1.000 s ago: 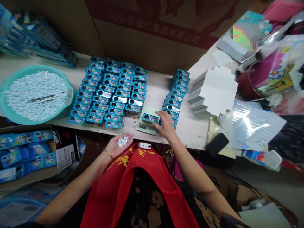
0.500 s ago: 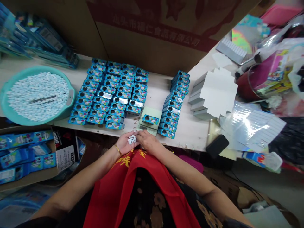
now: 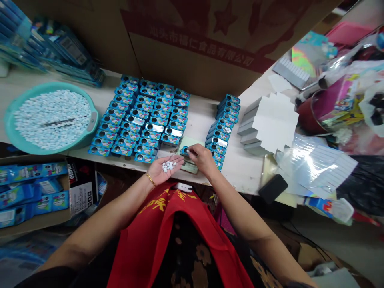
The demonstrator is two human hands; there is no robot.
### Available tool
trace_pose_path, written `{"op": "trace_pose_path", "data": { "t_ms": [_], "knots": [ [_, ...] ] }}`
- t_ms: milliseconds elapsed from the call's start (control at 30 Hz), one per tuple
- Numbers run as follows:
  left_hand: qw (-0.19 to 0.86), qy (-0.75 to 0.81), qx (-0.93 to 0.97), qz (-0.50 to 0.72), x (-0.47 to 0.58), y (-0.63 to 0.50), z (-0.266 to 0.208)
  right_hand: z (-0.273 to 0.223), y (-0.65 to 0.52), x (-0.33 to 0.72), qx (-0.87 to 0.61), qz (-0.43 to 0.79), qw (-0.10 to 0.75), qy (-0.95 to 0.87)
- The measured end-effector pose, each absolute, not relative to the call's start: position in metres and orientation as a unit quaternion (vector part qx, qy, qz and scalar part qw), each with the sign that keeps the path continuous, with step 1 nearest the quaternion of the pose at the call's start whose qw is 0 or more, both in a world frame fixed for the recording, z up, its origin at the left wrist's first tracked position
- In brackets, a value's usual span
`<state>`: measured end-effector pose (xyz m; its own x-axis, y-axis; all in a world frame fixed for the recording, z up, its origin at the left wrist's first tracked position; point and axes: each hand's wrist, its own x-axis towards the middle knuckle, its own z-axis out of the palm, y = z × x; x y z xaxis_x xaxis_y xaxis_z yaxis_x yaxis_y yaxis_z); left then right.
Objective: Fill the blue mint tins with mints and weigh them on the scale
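My left hand (image 3: 163,169) lies palm up in front of the table edge, cupping several small white candies (image 3: 169,166). My right hand (image 3: 202,158) is over a small digital scale (image 3: 189,167), its fingertips pinched together at a blue tin (image 3: 184,150) that rests on the scale. A white candy (image 3: 188,151) seems to show at those fingertips. The right hand partly covers the tin. To the left of the scale stand rows of blue tins (image 3: 132,120) with round dark openings. Another column of such tins (image 3: 220,128) stands on the right, with loose candies on one.
A turquoise basin (image 3: 94,120) full of white candies sits at the left. Behind the tins rises a large cardboard carton (image 3: 192,72). Stacked white card (image 3: 270,122), a black phone-like object (image 3: 273,189) and plastic sheets (image 3: 318,164) lie right. An open box (image 3: 72,192) of blue packs is below left.
My right hand has left the left palm and moved up and right to the tin on the scale. The left hand has opened flatter, candies still in it.
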<state>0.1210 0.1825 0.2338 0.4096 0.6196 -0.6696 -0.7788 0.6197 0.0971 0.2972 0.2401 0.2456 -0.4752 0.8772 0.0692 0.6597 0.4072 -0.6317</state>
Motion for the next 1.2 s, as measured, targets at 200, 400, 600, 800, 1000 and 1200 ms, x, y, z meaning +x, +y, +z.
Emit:
{"op": "trace_pose_path", "data": {
  "t_ms": [200,400,600,800,1000,1200],
  "knots": [
    [0.809,0.354,-0.144,0.447,0.107,0.169,0.232,0.241,0.248,0.302,-0.487,0.315,0.242,-0.778],
    [0.779,0.392,-0.179,0.456,0.082,0.140,0.223,0.240,0.239,0.323,-0.575,0.372,0.339,-0.646],
    [0.776,0.403,-0.200,0.442,0.082,0.127,0.217,0.240,0.224,0.335,-0.603,0.426,0.364,-0.568],
    [0.794,0.388,-0.190,0.428,0.093,0.135,0.220,0.245,0.227,0.315,-0.583,0.409,0.342,-0.613],
    [0.791,0.392,-0.183,0.432,0.092,0.137,0.221,0.244,0.234,0.308,-0.561,0.337,0.331,-0.680],
    [0.775,0.412,-0.195,0.438,0.083,0.125,0.217,0.234,0.227,0.339,-0.584,0.275,0.331,-0.689]
  ]
}}
